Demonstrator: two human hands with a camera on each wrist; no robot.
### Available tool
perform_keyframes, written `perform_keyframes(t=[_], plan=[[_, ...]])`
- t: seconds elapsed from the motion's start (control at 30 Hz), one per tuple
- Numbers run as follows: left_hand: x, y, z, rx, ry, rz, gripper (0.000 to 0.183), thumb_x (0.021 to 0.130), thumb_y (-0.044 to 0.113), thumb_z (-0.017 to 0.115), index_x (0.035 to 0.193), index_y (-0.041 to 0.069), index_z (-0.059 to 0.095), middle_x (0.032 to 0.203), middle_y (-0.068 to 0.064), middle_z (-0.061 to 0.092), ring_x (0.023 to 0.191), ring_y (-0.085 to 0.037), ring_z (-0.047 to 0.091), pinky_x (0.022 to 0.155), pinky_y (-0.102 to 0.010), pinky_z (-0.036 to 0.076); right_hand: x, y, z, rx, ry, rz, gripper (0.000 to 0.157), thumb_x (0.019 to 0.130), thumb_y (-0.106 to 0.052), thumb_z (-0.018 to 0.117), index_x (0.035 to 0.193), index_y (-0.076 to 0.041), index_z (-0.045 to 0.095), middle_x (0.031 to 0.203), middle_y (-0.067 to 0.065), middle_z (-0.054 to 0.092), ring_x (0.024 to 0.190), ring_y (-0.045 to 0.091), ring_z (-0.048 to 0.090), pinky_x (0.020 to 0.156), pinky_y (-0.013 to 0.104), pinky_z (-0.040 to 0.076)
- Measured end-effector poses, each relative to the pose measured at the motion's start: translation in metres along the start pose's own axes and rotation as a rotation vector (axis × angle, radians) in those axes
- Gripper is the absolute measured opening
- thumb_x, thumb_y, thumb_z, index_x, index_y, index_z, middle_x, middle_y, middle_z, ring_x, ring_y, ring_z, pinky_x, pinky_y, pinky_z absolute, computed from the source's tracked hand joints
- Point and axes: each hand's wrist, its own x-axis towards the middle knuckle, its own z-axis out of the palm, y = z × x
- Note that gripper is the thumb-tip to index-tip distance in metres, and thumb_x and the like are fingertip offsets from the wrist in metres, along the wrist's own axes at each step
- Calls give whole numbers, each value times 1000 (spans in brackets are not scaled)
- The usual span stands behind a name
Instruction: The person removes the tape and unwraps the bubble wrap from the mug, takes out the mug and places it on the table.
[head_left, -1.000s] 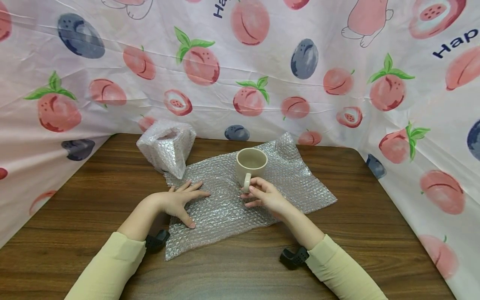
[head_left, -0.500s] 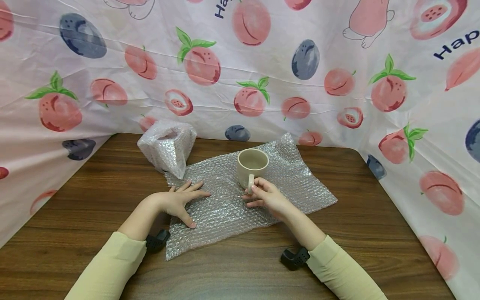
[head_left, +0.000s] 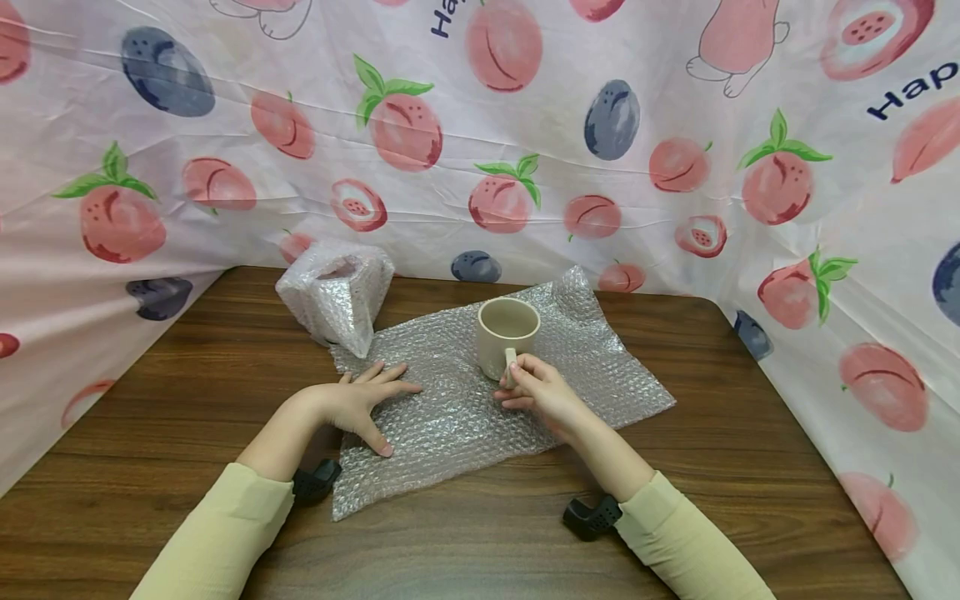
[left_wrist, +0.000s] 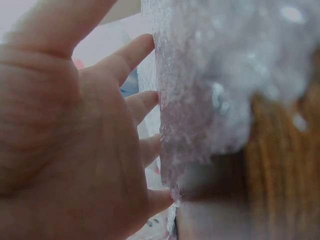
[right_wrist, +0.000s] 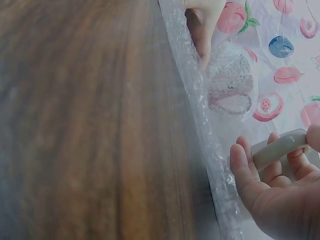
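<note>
A cream mug [head_left: 497,346] stands upright on a sheet of bubble wrap [head_left: 442,433], its handle turned toward the person. My right hand [head_left: 546,395] grips the handle between thumb and fingers; the right wrist view also shows the fingers around the handle [right_wrist: 280,150]. Spread flat on the left part of the sheet is my left hand [head_left: 356,408], its fingertips pressing on the wrap. In the left wrist view those straight fingers [left_wrist: 142,102] touch the bubble wrap's surface.
A bundle wrapped in bubble wrap [head_left: 337,292] stands at the back left, by the sheet's far left corner. The brown wooden table [head_left: 450,550] lies beneath everything. A fruit-print curtain [head_left: 300,208] hangs behind and at both sides.
The mug has shifted slightly to the right, and its handle has swung rightward with my right hand on it. My left hand keeps its place on the sheet.
</note>
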Motion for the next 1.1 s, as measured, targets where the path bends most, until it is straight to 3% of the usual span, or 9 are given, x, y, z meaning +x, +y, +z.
perform_keyframes(t=[0.27,1.1], plan=[[1,-2,1,3,4,5,99,68,45,83,150,22,33,159,-14,2,140,-44,-10,99,-73,-6,-1,-2,-1,64,37,23,16,102,-13,45,92,-3,52,92,13,57,88,28,65,85,44,52],[0,0,0,3,2,-5,99,68,45,83,150,22,33,159,-13,2,140,-44,-10,100,-72,-6,-2,-6,-6,91,23,-2,16,102,-12,45,94,1,50,91,16,57,89,32,65,82,42,53]])
